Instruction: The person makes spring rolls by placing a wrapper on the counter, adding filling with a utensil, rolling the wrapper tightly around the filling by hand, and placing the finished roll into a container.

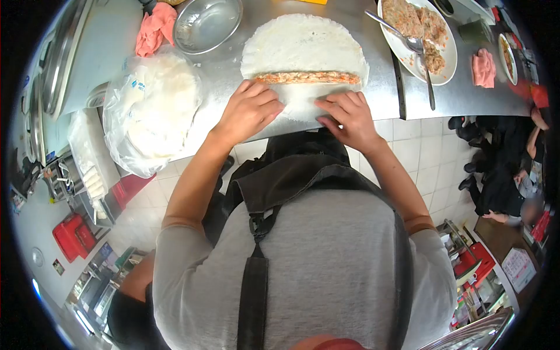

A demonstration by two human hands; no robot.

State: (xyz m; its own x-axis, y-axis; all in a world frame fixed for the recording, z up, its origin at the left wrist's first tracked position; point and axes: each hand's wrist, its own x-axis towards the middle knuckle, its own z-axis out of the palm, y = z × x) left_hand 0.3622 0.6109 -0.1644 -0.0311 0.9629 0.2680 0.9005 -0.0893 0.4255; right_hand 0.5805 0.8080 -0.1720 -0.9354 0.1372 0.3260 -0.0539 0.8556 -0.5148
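Observation:
A large round white wrapper sheet (306, 44) lies on the steel counter. Across its lower part runs a long strip of orange-flecked minced filling (309, 77). My left hand (249, 111) is at the left of the wrapper's near edge, fingers curled on it just below the filling. At the right side of that edge, my right hand (350, 119) pinches the sheet between thumb and fingers. The near flap lies flat between both hands, close against the filling. What the fingertips cover underneath is hidden.
Left of the wrapper sits a plastic bag (154, 111) of round white sheets. Behind it are a metal bowl (208, 24) and a pink cloth (156, 29). An oval plate (448, 73) of filling with two spoons stands right. Other people (496, 157) are at the far right.

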